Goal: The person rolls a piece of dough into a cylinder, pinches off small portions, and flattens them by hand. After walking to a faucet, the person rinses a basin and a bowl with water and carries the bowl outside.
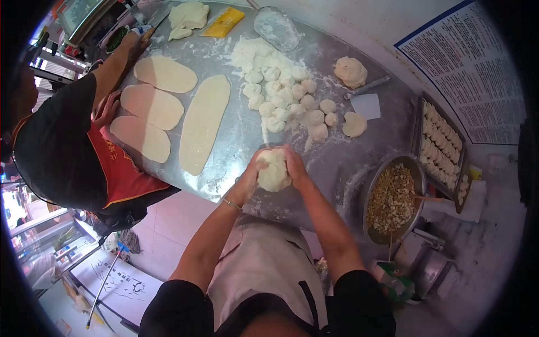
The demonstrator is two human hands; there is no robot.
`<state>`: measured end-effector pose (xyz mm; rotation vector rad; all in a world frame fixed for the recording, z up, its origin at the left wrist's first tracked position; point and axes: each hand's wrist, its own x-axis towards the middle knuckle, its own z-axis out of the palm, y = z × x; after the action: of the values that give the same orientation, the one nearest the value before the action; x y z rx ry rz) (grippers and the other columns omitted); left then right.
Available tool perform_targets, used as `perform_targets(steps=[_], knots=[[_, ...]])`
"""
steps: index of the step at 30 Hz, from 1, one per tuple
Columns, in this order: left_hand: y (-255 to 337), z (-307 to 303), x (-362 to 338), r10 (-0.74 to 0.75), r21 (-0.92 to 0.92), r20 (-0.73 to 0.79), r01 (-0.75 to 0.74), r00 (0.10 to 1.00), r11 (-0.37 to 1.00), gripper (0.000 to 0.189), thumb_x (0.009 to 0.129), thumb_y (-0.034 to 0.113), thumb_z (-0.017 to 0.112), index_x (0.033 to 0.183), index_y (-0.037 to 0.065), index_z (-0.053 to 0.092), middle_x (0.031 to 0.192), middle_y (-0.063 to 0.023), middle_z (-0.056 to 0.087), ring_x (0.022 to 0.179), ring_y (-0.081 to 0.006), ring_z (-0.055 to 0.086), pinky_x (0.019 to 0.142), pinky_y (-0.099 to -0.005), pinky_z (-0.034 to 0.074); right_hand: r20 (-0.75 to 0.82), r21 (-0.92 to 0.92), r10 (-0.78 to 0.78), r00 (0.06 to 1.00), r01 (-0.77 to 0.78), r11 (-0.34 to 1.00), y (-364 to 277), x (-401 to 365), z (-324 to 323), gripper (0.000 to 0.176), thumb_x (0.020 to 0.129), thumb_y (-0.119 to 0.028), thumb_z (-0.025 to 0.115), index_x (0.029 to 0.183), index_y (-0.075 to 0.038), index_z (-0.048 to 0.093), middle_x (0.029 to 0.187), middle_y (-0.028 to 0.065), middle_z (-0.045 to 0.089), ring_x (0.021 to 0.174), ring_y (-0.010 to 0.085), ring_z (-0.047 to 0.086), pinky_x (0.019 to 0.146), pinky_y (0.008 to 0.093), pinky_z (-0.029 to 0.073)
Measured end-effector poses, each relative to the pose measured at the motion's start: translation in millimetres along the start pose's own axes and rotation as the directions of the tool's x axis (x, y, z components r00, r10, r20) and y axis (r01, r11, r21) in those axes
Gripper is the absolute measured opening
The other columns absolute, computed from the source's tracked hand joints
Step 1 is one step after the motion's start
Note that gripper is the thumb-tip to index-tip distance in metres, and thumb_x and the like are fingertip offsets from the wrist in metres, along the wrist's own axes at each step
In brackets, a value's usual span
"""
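Between my two hands is a large pale lump of dough (273, 170), at the near edge of the metal table (241, 121). My left hand (251, 171) wraps its left side, and my right hand (294, 164) presses round its right side. Just beyond lie several small dough balls (279, 92), dusted with a heap of flour (251, 55). A flattened dough piece (354, 124) rests to their right, beside a white scraper (366, 105). Left of my hands is a long flat dough sheet (204, 124).
A co-worker (62, 146) leans over the left side, near several oval dough sheets (151, 105). At right stand a metal bowl of chopped filling (393, 194) and a tray of shaped dough pieces (442, 143). A flour scoop (276, 29), yellow packet (224, 22) and dough lump (351, 72) lie farther back.
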<state>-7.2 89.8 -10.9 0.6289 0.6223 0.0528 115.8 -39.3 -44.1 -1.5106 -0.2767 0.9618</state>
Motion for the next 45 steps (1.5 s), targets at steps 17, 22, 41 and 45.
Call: perform_targets(steps=[17,22,41,45], knots=[[-50,31,61,0.454,0.896,0.443,-0.36,0.773,-0.262,0.03,0.091,0.025,0.066,0.117,0.012,0.063,0.118,-0.012,0.056,0.11,-0.032,0.051,0.094,-0.0474,0.036,-0.403,-0.863,-0.598,0.693,-0.071,0.5,43,-37,-12,0.025,0.095,-0.027,0.058,0.115,-0.014,0.064,0.117,0.0071,0.058,0.111,0.0324,0.054,0.097,0.0517,0.035],[-43,43,67,0.466,0.891,0.45,-0.345,0.762,-0.295,0.027,0.094,0.029,0.062,0.112,0.008,0.064,0.113,-0.0145,0.058,0.107,-0.0329,0.055,0.092,-0.0456,0.042,-0.357,-0.839,-0.52,0.776,-0.022,0.544,32,-35,-26,0.021,0.094,-0.022,0.059,0.112,-0.013,0.066,0.118,0.0076,0.058,0.113,0.0349,0.052,0.097,0.0521,0.037],[-55,46,28,0.448,0.917,0.333,-0.176,0.829,-0.357,0.024,0.093,0.031,0.061,0.107,0.013,0.066,0.112,-0.0076,0.061,0.108,-0.0259,0.056,0.098,-0.0434,0.039,-0.088,-0.968,-0.47,0.878,0.036,0.25,48,-30,-41,0.035,0.102,-0.038,0.052,0.125,-0.013,0.058,0.127,0.0103,0.057,0.12,0.0345,0.052,0.102,0.0553,0.034],[-56,45,54,0.439,0.999,0.052,-0.05,0.897,-0.017,0.031,0.1,0.038,0.054,0.104,0.01,0.065,0.111,-0.0135,0.062,0.107,-0.03,0.056,0.096,-0.0444,0.04,-0.212,-0.906,-0.187,0.959,-0.121,0.406,14,-15,-44,0.04,0.105,-0.039,0.046,0.127,-0.008,0.059,0.124,0.0138,0.061,0.118,0.0355,0.055,0.102,0.0508,0.038]])
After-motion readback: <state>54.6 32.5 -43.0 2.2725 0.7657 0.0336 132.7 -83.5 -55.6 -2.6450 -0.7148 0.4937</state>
